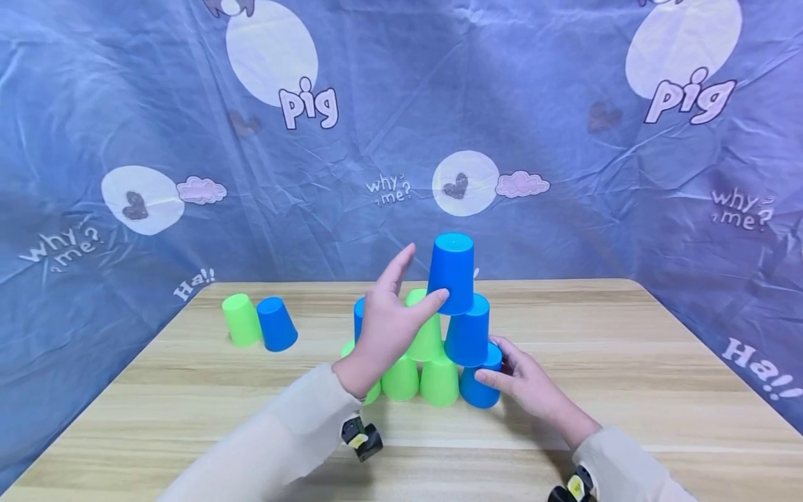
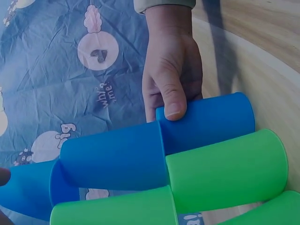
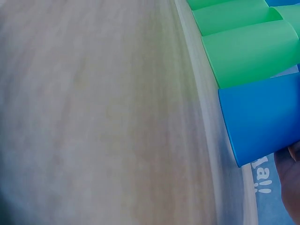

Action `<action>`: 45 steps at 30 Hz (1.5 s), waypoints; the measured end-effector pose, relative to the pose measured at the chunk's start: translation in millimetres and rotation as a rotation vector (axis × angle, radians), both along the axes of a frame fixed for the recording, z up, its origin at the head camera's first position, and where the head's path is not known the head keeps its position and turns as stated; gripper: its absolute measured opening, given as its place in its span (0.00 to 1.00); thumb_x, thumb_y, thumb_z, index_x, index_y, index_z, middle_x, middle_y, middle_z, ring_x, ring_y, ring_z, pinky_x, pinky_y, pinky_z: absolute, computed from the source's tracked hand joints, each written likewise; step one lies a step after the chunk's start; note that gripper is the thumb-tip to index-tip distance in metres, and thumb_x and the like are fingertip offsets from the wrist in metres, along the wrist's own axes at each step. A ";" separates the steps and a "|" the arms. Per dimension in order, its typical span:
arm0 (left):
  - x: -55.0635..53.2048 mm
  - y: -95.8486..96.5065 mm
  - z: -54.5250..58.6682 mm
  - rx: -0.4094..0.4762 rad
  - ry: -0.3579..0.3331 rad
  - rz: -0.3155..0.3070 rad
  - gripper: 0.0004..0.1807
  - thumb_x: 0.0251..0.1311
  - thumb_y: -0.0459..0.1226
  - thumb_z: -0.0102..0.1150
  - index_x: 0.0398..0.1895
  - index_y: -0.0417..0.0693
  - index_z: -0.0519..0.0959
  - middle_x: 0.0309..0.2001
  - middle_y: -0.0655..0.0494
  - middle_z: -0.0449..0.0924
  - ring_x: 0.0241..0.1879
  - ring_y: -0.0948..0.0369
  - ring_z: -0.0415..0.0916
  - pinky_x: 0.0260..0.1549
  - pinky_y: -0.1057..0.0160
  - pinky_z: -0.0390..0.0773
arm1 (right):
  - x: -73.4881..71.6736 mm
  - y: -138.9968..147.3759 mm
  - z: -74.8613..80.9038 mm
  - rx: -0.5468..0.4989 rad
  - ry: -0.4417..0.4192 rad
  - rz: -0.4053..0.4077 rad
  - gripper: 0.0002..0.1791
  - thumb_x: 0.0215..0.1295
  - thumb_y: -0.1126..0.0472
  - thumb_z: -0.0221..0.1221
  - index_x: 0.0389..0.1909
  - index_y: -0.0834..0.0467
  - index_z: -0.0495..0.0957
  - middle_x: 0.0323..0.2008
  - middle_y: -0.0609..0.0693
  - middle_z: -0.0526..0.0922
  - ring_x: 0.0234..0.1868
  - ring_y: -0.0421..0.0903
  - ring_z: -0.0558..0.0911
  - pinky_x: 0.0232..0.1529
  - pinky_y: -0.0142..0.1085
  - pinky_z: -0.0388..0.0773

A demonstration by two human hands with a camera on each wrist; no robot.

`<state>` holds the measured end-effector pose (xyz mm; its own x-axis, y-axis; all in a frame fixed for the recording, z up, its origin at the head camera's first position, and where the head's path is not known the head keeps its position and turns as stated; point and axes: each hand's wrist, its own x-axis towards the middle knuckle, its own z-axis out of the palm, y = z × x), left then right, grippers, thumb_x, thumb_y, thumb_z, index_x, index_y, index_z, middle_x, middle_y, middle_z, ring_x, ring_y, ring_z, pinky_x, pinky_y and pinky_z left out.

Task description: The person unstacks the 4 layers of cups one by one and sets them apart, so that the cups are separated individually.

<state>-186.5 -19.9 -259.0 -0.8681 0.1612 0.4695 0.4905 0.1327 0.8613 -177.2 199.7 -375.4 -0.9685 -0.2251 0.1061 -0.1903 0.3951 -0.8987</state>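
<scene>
Upside-down plastic cups stand in a stepped stack. At its top right is a blue cup, above a green cup and another blue cup. My left hand is beside the top cup, thumb overlapping its lower left side and index finger stretched upward, apart from it. Only bits of its fingers show at the edge of the left wrist view. My right hand holds the bottom-row blue cup at the right end, thumb in front and fingers around the far side. Green cups fill the rest of the bottom row.
Away to the left on the wooden table, a green cup and a blue cup stand upside down side by side. Part of a blue cup shows behind my left hand. A printed blue cloth hangs behind the table.
</scene>
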 end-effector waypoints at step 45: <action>-11.4 26.1 15.9 -0.157 -0.151 0.037 0.38 0.52 0.43 0.66 0.67 0.56 0.61 0.59 0.56 0.71 0.54 0.53 0.73 0.50 0.48 0.76 | -0.5 0.5 1.0 -0.012 -0.016 0.013 0.34 0.63 0.52 0.57 0.66 0.57 0.57 0.60 0.60 0.70 0.61 0.61 0.69 0.59 0.57 0.67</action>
<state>-197.8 6.2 -243.2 -0.9333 0.1885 0.3055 0.3498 0.2868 0.8918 -177.6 200.2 -374.5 -0.9672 -0.2363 0.0937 -0.1811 0.3820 -0.9063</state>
